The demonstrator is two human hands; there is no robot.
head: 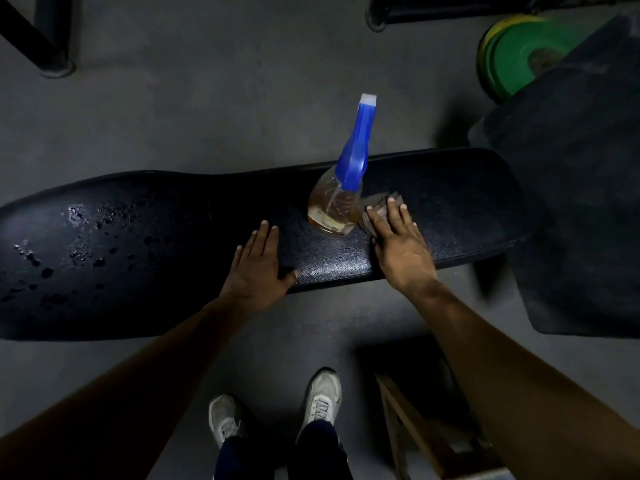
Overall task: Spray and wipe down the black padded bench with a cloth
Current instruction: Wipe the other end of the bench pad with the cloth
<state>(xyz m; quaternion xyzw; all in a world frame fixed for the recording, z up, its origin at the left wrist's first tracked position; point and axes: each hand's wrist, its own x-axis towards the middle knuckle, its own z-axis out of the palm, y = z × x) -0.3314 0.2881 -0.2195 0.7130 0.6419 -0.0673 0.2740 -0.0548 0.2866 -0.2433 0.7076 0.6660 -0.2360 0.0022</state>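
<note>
At frame centre, I press my right hand (pixel 398 244) flat on the folded cloth (pixel 375 207) beside the parked spray bottle (pixel 341 199); my left hand (pixel 258 268) rests splayed, grasping nothing, bracing the bench (pixel 156 237).

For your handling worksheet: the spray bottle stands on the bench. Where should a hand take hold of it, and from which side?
Take the spray bottle at the narrow neck under its blue head, coming from the near side. It stands upright, its body is wide, and the nozzle points away. The right hand lies on the cloth beside it.
</note>
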